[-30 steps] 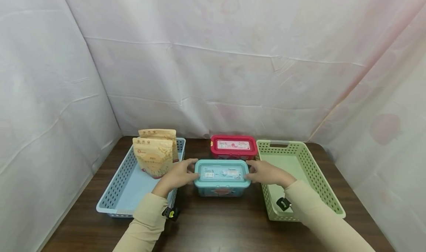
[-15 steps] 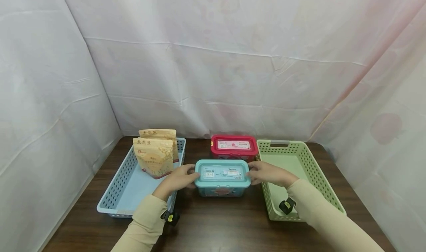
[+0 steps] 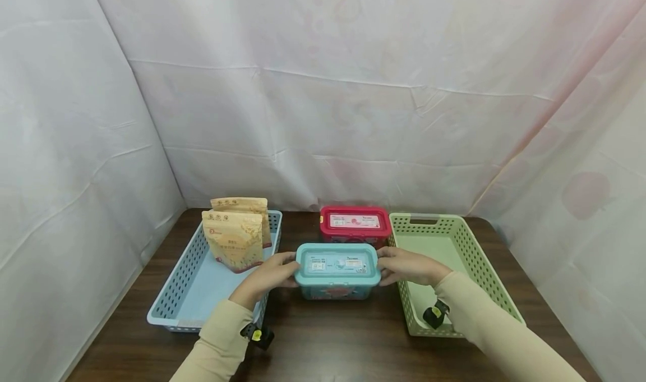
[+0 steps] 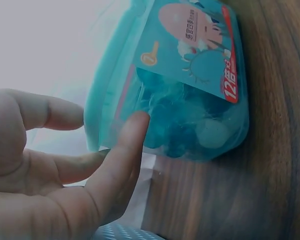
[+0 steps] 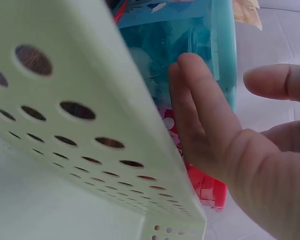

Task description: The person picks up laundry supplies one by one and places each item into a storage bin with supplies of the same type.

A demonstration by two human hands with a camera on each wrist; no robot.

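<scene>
A teal-lidded plastic box [image 3: 337,264] with a clear body and a printed label sits on the dark wooden table, a hand at each end. My left hand [image 3: 267,276] is at its left end. In the left wrist view its fairly straight fingers [image 4: 127,155] lie along the box's side below the lid rim, and another fingertip meets the rim. At the right end is my right hand [image 3: 411,266]. Its straight fingers [image 5: 205,90] lie along the side in the right wrist view, while the thumb [image 5: 270,81] stands apart from the lid.
A red-lidded box [image 3: 355,222] stands just behind the teal one. To the left, a blue basket [image 3: 194,298] holds two yellow pouches [image 3: 234,239] upright. A green basket [image 3: 487,275] stands close on the right, under my right forearm. White cloth [image 3: 323,118] hangs around the table.
My right hand has shifted slightly right, its thumb coming off the lid's edge. My left thumb has drawn back a little too. The teal box stays in place.
</scene>
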